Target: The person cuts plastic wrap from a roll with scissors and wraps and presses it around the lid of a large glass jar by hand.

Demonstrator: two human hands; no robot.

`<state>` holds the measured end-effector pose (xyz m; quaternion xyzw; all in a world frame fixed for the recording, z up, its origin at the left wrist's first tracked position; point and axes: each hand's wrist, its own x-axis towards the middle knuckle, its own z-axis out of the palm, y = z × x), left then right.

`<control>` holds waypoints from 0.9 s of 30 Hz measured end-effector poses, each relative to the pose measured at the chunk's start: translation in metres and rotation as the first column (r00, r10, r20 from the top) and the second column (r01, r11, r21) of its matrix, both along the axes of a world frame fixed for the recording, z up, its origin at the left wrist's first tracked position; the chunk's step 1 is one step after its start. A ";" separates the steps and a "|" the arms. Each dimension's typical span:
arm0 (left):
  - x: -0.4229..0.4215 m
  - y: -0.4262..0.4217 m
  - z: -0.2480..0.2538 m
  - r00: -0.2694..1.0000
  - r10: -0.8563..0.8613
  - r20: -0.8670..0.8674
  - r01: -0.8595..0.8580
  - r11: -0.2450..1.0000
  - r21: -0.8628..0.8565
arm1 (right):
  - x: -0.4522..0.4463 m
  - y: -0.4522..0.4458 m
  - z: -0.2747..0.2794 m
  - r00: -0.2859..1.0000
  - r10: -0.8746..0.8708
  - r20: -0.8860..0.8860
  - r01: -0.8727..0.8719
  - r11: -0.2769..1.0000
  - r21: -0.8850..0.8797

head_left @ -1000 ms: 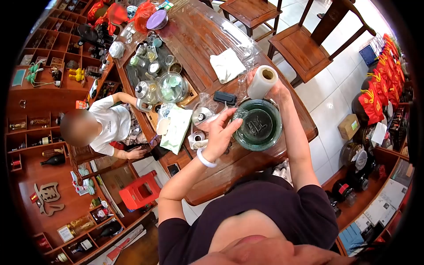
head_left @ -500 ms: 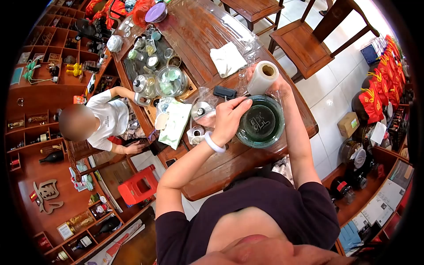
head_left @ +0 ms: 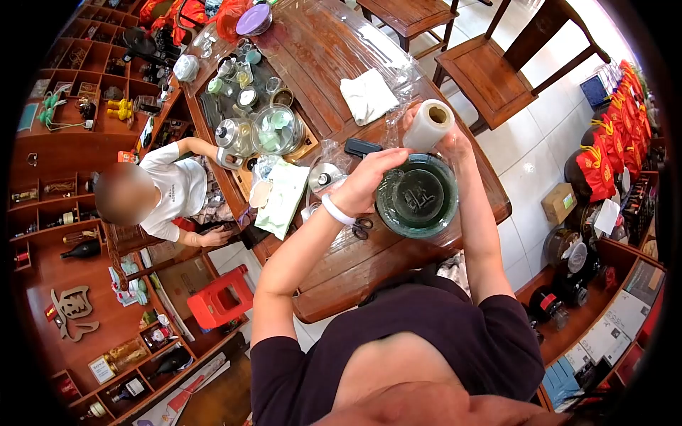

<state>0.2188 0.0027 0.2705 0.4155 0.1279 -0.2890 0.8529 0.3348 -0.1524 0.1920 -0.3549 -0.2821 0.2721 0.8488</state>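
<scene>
A large round green glass vessel (head_left: 418,199) with raised characters on its face stands near the table's edge, between my arms. My right hand (head_left: 455,138) grips a roll of clear plastic film (head_left: 428,126) just beyond the vessel's far rim. Clear film seems to spread from the roll by the rim, though its edges are hard to make out. My left hand (head_left: 364,183), below a white bangle (head_left: 337,209), lies with fingers extended along the vessel's left side. Beside that wrist are dark-handled scissors (head_left: 362,228) and a glass lid with a metal knob (head_left: 327,176).
On the wooden table (head_left: 320,64) lie a white cloth (head_left: 369,96), a black box-like object (head_left: 361,147), a green-white packet (head_left: 283,195) and a tea tray (head_left: 206,106) with glassware. Another person (head_left: 174,184) sits at left. A red stool (head_left: 220,297) and wooden chairs (head_left: 490,78) stand around.
My left hand has shifted slightly left and down along the vessel's side, and the scissors now show. The film roll has moved a little to the right and tilted.
</scene>
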 end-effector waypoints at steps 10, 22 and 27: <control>-0.080 -0.020 0.008 0.693 -0.336 0.638 -0.493 0.425 0.759 | 0.002 0.000 -0.009 0.997 0.062 -0.046 -0.063 0.998 -0.006; -0.044 -0.013 0.018 0.499 -0.759 0.418 -0.475 0.165 0.865 | 0.008 0.001 -0.022 0.998 0.055 -0.024 -0.056 0.998 -0.014; -0.011 0.020 0.005 0.822 0.025 0.569 -0.236 0.925 0.299 | -0.003 -0.002 -0.001 1.000 0.001 -0.025 -0.004 0.995 -0.097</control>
